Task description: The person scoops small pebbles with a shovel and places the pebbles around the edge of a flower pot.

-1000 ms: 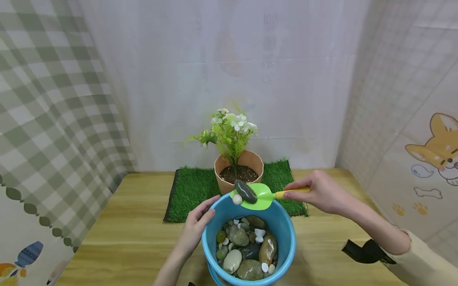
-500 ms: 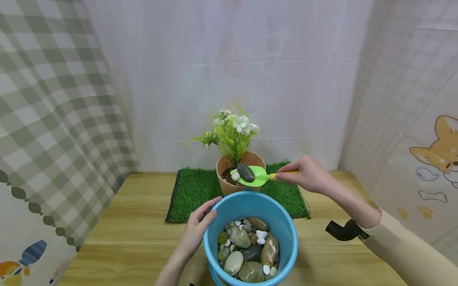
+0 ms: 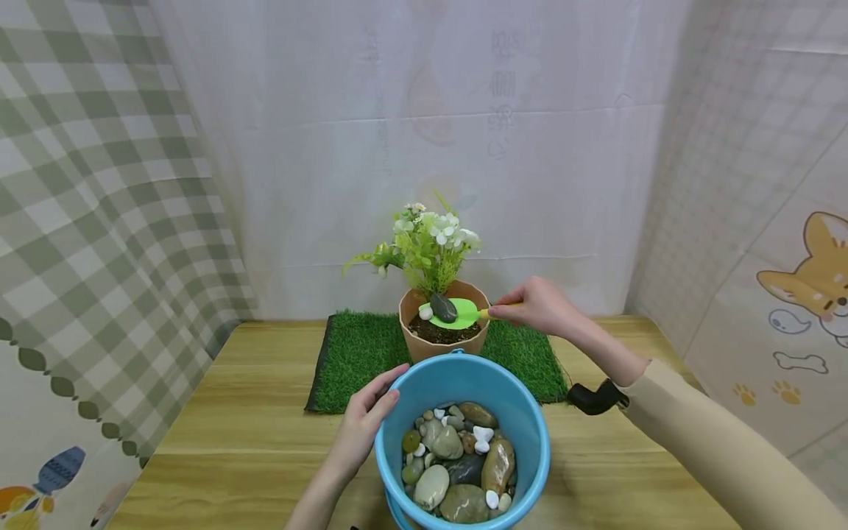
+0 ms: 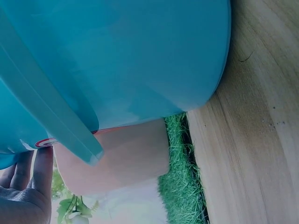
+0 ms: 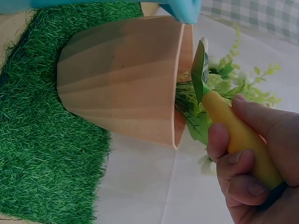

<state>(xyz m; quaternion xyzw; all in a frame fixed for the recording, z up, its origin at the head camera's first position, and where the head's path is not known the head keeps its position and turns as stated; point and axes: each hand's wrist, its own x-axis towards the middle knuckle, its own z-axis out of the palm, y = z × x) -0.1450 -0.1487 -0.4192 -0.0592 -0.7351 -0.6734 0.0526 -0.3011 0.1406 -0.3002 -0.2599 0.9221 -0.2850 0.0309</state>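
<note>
Right grip (image 3: 534, 305) round trowel (image 3: 467, 313) above pot (image 3: 442, 351); left grip (image 3: 366, 412), apparently loose, against bucket (image 3: 464, 379).

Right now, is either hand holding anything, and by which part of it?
The right hand grips the green-bladed trowel by its yellow handle. The left hand touches the blue bucket near its rim, without curling round it.

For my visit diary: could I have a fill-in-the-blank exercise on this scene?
1. The hand gripping the scoop is the ____ one.
2. On the scoop lie a dark stone and a small stone coloured ____.
3. The bucket is coloured ____.
4. The pot stands on a mat coloured ____.
Missing words: right; white; blue; green.
</note>
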